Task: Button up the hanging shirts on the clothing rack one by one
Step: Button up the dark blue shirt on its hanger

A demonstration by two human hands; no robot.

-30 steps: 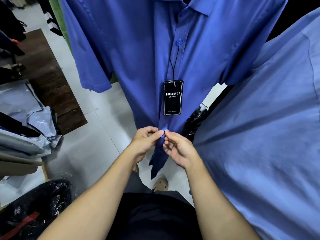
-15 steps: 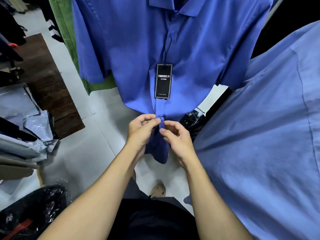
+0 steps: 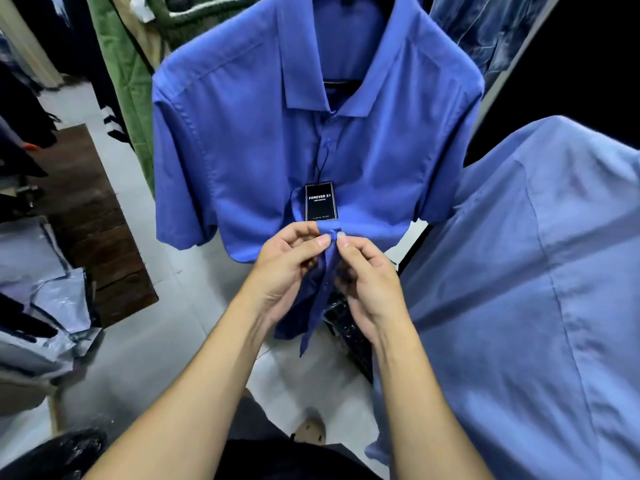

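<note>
A royal-blue short-sleeved shirt [image 3: 242, 161] hangs on a hanger in front of me, its front closed from the collar down. A black price tag [image 3: 320, 201] dangles on a string from a button on the placket. My left hand [image 3: 291, 268] and my right hand [image 3: 367, 275] meet just below the tag. Both pinch the shirt's lower front edge between thumb and fingertips and lift it toward me. The loose hem [image 3: 311, 327] hangs down between my wrists.
A lighter blue shirt [image 3: 540, 289] fills the right side, close to my right arm. Green and dark garments [image 3: 128, 84] hang at the upper left. Folded clothes in plastic [image 3: 38, 306] lie at left beside a dark wooden board [image 3: 100, 251]. A black bag [image 3: 59, 452] sits at bottom left.
The view has tilted up, so the collar and hanger now show. Both hands have stayed pinched on the lower placket and have raised the hem toward me.
</note>
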